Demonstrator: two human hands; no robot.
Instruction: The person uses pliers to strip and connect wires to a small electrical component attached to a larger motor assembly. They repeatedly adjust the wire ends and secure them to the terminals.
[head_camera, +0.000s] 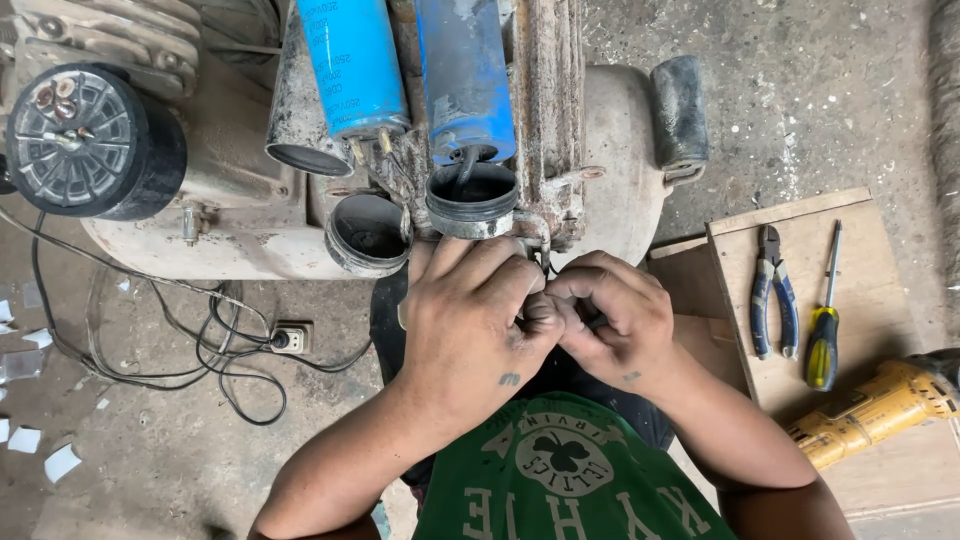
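Both hands bunched together right under the blue capacitors on the old motor. Left hand and right hand are pinching a thin dark wire between fingertips. Looks stiff and springy, probably slick, so hold it near the end. Pliers sit on the board to the right.

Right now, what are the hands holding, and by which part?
Both hands, left and right, pinch thin dark wires below the motor; the exact grip point is hidden by fingers.
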